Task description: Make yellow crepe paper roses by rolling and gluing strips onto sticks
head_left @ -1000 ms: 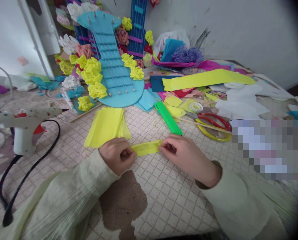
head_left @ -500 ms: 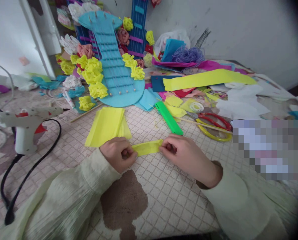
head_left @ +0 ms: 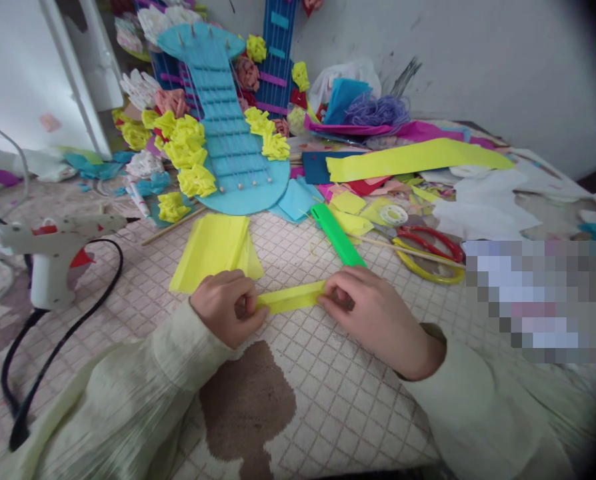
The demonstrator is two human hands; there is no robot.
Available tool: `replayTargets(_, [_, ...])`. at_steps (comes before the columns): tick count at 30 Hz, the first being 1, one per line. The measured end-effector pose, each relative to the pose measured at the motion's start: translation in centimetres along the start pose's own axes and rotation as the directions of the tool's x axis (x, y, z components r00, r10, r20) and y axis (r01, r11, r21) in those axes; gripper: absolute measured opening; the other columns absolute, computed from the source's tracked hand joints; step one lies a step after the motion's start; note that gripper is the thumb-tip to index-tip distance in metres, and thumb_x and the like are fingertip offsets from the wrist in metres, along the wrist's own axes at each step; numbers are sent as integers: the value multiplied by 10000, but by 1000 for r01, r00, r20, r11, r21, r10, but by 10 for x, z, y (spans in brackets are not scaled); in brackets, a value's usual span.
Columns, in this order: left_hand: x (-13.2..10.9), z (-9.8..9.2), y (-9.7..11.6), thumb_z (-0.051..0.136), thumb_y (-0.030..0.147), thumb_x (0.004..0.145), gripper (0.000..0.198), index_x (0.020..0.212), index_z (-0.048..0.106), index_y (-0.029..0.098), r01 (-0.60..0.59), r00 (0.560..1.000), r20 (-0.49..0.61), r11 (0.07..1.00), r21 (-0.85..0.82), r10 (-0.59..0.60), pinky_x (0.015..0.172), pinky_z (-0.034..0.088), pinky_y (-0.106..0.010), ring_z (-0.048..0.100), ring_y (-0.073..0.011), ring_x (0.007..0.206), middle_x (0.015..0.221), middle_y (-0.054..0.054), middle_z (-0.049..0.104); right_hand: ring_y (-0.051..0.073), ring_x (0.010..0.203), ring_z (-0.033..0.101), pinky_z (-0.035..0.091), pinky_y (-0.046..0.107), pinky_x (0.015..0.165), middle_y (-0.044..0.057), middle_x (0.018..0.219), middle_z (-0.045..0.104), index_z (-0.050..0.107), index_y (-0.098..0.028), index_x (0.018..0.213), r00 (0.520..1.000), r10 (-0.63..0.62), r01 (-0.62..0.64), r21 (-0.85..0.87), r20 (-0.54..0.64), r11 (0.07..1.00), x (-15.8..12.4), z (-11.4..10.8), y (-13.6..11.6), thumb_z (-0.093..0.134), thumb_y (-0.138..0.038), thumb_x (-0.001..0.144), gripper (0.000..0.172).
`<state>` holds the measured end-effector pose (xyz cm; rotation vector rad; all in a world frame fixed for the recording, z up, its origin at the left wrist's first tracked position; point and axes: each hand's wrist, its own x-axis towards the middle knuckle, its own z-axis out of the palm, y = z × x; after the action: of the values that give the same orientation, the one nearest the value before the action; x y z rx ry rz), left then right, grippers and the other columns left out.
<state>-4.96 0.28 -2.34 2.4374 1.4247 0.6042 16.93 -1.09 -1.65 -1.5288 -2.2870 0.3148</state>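
Observation:
A narrow folded yellow paper strip [head_left: 292, 298] stretches between my two hands, just above the checked cloth. My left hand [head_left: 229, 308] pinches its left end, and my right hand [head_left: 362, 312] pinches the right end with thumb and forefinger. Behind my left hand lies a stack of yellow paper sheets [head_left: 215, 248]. A green cutter [head_left: 337, 233] lies behind my right hand, its near end next to the knuckles.
On the left rests a white glue gun [head_left: 53, 257] with a black cable. Behind stands a blue paper guitar [head_left: 228, 133] with yellow paper flowers. Scissors [head_left: 428, 250], a thin stick and a long yellow strip [head_left: 418, 159] lie to the right on the checked cloth [head_left: 348, 400].
My left hand has shifted slightly to the left, and more of the strip shows between my hands. My right hand has barely moved.

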Motion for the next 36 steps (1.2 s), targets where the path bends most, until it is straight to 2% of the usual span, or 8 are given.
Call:
replayTargets(4, [-1,-2,-3,511,252,661,214,499,384,191,-40,999,12,999,9,39,496,306,-252,388,-109,493,516,19,417,159,742,446,356,303,697,22,694,518,522,-163,692,992,-128,128,-68,3,989,-1,0,-3,488,-161,812,125])
replayTargets(7, [-1,-2,-3,498,236,670,209,497,393,187,-62,998,17,998,-19,63,497,307,-243,387,-104,493,513,20,409,175,822,440,324,348,737,38,819,537,569,-176,792,973,-230,229,-150,12,962,-3,2,-7,434,-123,840,153])
replayTargets(12, [0,-2,-2,495,238,677,216,495,392,184,-58,998,31,998,-33,59,495,307,-228,381,-98,493,510,24,406,195,945,414,280,439,822,34,1024,497,543,-284,1009,915,-400,398,-278,54,874,-3,5,-14,383,-119,871,268])
replayTargets(16, [0,-3,-1,496,229,680,222,491,389,183,-66,997,36,996,-57,68,493,305,-224,374,-96,489,502,29,389,221,1062,353,243,490,903,35,1145,442,497,-303,1103,870,-483,486,-328,99,810,-2,6,-14,399,-162,878,283])
replayTargets(24, [0,-3,-3,514,226,668,205,493,416,180,-64,997,28,996,-63,66,511,317,-233,389,-102,503,516,20,419,242,1036,362,231,480,868,-16,1100,509,609,-330,900,915,-403,394,-296,30,870,-6,2,1,483,-227,848,171])
replayTargets(29, [0,-2,-5,520,239,666,169,521,459,178,-61,998,21,996,-61,62,545,349,-254,419,-117,546,559,4,470,238,987,379,228,454,820,-15,989,555,656,-301,745,945,-326,308,-263,-27,914,-8,-6,12,539,-137,779,204])
replayTargets(32, [0,0,-5,520,239,667,77,632,554,179,-80,997,-13,995,-52,79,588,377,-311,452,-156,616,643,-27,522,232,970,387,228,450,824,-11,949,574,666,-294,726,947,-320,305,-237,-26,922,-8,-9,15,548,-112,758,218])
replayTargets(36, [-1,3,-4,503,204,678,189,814,633,190,-119,991,-70,992,-41,116,629,392,-396,449,-203,690,767,-72,537,229,961,396,258,436,836,7,911,588,672,-261,709,944,-330,318,-208,-22,925,-7,-11,16,533,-92,753,223])
